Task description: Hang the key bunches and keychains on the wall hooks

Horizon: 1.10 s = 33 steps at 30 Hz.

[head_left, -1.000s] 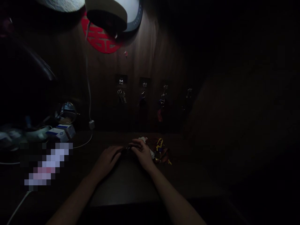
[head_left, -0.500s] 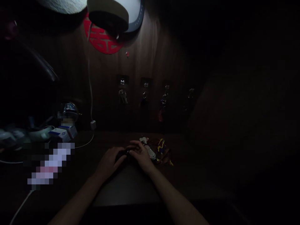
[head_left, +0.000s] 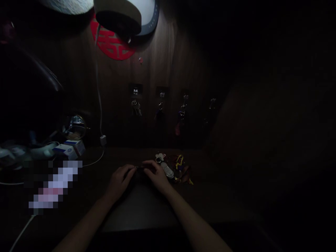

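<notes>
Both hands meet low over a dark wooden shelf [head_left: 136,210]. My left hand [head_left: 119,180] pinches a tiny shiny bit between thumb and fingers, too dark and small to name. Facing it, my right hand [head_left: 156,176] has its thumb and fingertips drawn together on something dark, also too dim to make out. Right beside the right hand lies a pale oval fob-like piece [head_left: 167,170], with a white flower-shaped piece [head_left: 160,156] behind it. A heap of dark straps with yellow strips [head_left: 180,161] lies just to the right.
Key bunches [head_left: 136,108] hang from hooks on the back panel. Blue-and-white boxes [head_left: 68,149] stand at left. A white cable [head_left: 98,87] runs down the panel past a small white connector [head_left: 103,140]. A red round paper-cut [head_left: 112,45] is above.
My left hand has drawn slightly left, widening the gap between the hands. The dark thing between them now shows less. The view has shifted a little.
</notes>
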{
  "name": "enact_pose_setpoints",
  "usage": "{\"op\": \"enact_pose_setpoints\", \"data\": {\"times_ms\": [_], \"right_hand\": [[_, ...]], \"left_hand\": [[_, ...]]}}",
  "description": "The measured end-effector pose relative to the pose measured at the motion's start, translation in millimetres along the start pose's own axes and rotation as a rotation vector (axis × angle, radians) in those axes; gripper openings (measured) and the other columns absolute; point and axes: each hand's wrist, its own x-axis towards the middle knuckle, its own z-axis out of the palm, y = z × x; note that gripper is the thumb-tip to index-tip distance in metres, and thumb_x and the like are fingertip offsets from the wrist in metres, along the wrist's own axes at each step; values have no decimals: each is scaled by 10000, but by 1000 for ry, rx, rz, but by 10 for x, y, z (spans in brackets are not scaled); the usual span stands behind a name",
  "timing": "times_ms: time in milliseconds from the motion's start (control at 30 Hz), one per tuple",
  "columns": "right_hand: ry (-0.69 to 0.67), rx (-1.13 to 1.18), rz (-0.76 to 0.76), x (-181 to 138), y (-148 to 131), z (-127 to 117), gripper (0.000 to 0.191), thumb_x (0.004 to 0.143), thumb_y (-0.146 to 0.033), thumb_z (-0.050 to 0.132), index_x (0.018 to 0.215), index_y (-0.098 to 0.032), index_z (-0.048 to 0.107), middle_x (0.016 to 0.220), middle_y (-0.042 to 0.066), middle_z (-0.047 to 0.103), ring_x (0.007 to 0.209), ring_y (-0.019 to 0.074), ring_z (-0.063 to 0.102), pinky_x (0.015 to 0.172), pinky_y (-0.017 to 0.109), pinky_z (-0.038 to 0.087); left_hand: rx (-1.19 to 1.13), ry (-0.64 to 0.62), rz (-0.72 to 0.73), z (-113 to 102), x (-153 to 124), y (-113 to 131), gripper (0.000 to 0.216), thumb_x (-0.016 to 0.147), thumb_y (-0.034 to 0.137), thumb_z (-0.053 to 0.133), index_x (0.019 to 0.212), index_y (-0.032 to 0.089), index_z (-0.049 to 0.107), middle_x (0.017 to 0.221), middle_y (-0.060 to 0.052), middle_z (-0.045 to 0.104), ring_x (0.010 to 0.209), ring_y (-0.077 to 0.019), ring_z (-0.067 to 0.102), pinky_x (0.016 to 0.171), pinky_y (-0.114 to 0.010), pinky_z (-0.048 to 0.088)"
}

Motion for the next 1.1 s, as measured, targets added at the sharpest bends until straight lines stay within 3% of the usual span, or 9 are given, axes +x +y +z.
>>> {"op": "enact_pose_setpoints", "data": {"times_ms": [167,400,500,600,767,900,1100], "right_hand": [[-8,-117,-32,-7,-25,-14,164,794,-244,538,908,-225,653,913,9,668,896,162,604,823,306,462],[-43,-194,-96,3,-14,17,111,789,-256,568,824,-202,658,863,18,651,871,163,596,822,299,441],[5,-247,-117,-11,-17,26,127,787,-230,565,891,-206,633,904,23,646,883,165,590,816,302,443],[44,-372,-277,-46,-39,13,199,786,-190,552,978,-213,599,964,40,621,942,172,561,847,320,432],[-103,-622,-524,-105,-82,-4,294,755,-141,578,1029,-244,598,1107,62,569,1054,195,499,907,368,398],[-206,-745,-548,-113,-82,10,379,744,-98,586,1079,-275,582,1216,51,522,1125,204,457,920,388,383],[-172,-777,-580,-110,-79,33,214,823,-181,566,1018,-261,600,1154,58,563,1079,201,481,891,378,397]], "left_hand": [[-111,-61,-131,-38,25,67,255,847,414,447,835,241,633,838,27,697,800,-148,644,743,-235,473],[-174,-127,-146,-28,27,72,273,837,411,447,804,231,649,797,30,699,771,-150,639,709,-224,471],[-188,-127,-179,-12,40,26,277,822,420,461,784,229,657,780,29,700,760,-155,638,695,-226,474],[-206,-84,-229,-6,69,-14,283,803,437,474,771,228,662,791,23,704,775,-167,637,714,-239,478],[-254,-31,-306,-16,116,-34,299,770,455,485,722,217,659,735,15,697,727,-171,630,696,-255,486],[-291,-51,-321,-19,125,-38,329,767,470,471,722,203,659,740,4,701,728,-175,633,691,-266,494],[-262,-128,-284,-4,122,-58,333,766,462,468,722,200,668,729,-1,699,734,-179,634,700,-272,493]]}}
